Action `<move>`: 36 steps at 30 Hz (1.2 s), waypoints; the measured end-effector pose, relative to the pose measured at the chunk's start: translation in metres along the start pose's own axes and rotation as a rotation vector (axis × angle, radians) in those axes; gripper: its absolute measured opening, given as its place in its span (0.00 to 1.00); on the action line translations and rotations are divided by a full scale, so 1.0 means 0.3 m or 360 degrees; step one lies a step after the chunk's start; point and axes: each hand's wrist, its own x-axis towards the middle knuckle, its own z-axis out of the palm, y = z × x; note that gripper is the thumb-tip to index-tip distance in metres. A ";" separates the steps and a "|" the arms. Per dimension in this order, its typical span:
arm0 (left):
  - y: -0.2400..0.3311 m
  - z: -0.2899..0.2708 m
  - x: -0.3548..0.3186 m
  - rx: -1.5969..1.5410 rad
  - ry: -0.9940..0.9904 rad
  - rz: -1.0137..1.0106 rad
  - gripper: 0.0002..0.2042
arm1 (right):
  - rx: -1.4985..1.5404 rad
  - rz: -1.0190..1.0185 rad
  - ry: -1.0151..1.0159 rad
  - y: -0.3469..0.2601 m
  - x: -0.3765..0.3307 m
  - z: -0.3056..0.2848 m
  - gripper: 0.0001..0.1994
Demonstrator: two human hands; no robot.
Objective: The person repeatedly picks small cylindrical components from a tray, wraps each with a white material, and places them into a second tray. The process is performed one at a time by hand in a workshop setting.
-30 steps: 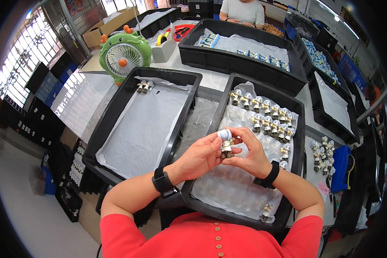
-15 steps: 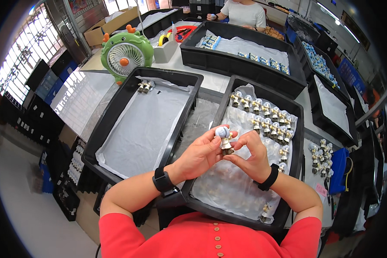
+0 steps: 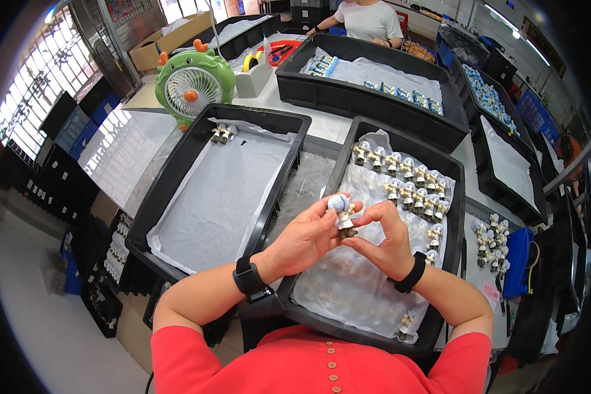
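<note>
A small figurine (image 3: 345, 218) with a pale blue-grey head, white body and dark brown base is held upright between my hands, over the near right tray. My left hand (image 3: 308, 238) pinches its head and side between thumb and fingers. At its base, the thumb and forefinger of my right hand (image 3: 382, 238) close on the dark foot. Beneath lies a black tray (image 3: 458, 230) lined with white sheet, where rows of like figurines (image 3: 410, 190) lie along the far and right sides. To the left, another lined black tray (image 3: 152, 190) holds a few figurines (image 3: 223, 134) in its far left corner.
A green cartoon fan (image 3: 192, 88) stands behind the left tray. Farther back, a large black tray (image 3: 368, 98) holds blue-and-white figurines, with a person in a white shirt (image 3: 369, 21) beyond. On the right, a cluster of figurines (image 3: 491, 241) lies beside a blue bin (image 3: 519, 262).
My hands and the figurine stay almost where they were, with the figurine's head turned slightly. Across the table, the other person has shifted and lowered an arm.
</note>
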 end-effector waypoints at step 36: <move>0.545 -0.805 0.256 0.3138 0.2047 -0.0026 0.10 | 0.0020 0.0230 0.0021 0.006 0.045 -0.063 0.05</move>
